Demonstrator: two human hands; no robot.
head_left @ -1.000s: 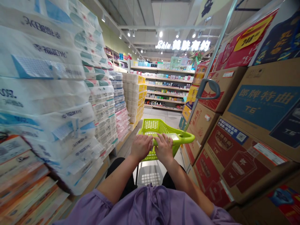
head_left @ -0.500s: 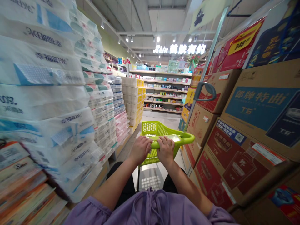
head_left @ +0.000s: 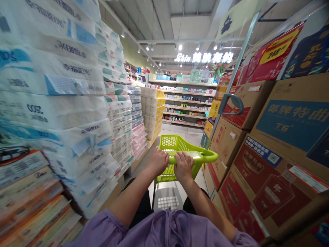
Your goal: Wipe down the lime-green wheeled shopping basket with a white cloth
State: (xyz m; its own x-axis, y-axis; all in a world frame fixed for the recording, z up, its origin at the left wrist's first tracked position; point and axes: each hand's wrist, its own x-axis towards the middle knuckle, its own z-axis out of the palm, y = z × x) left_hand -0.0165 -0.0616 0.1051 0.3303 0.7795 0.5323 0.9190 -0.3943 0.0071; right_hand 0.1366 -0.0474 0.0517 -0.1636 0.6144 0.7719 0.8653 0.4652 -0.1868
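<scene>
In front of me is a lime-green plastic shopping cart with a perforated basket. My left hand is closed around the left part of its handlebar. A short way to the right, my right hand wraps the same bar, fingers over the top. Just beyond the right fingers, a pale flat panel sits on the handle. The far basket wall shows above my hands, and no goods are visible in it. Both palms are hidden.
Tall stacks of wrapped tissue packs line the left side, with yellow-and-white paper rolls farther on. Cardboard cartons are piled close on the right, beside a metal post with a grey handle. Stocked shelves stand ahead across the floor.
The surroundings have shifted rightward and slightly down in view, the left stacks showing more. Both hands keep their grip on the cart's handlebar.
</scene>
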